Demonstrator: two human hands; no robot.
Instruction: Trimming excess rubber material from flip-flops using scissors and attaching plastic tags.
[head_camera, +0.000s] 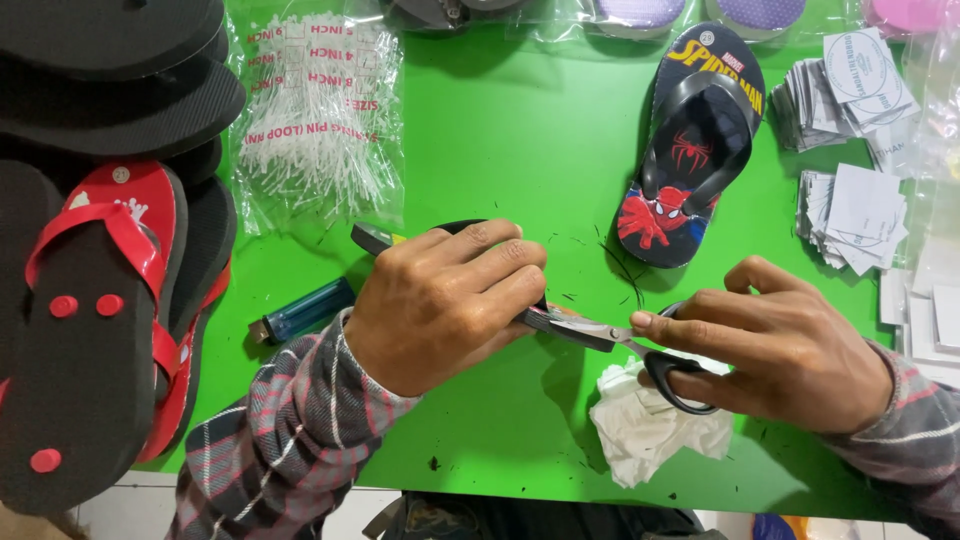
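Scissors (610, 340) above crumpled white cloth (655, 430) | right hand (790, 345) fingers curled through black handle | left hand (450, 300) closed around dark strap piece at the blades | risk: blades near left fingertips could nick them

A blue lighter (300, 311), a bag of white loop pins (318, 110), a crumpled white tissue (640, 430) and stacked paper tags (850, 215) lie on the green table (520, 130)

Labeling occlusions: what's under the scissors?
Under the scissors: the green table and a crumpled white cloth beneath the handle loop. The blade tips are covered by the left hand; the right hand hides the upper handle.
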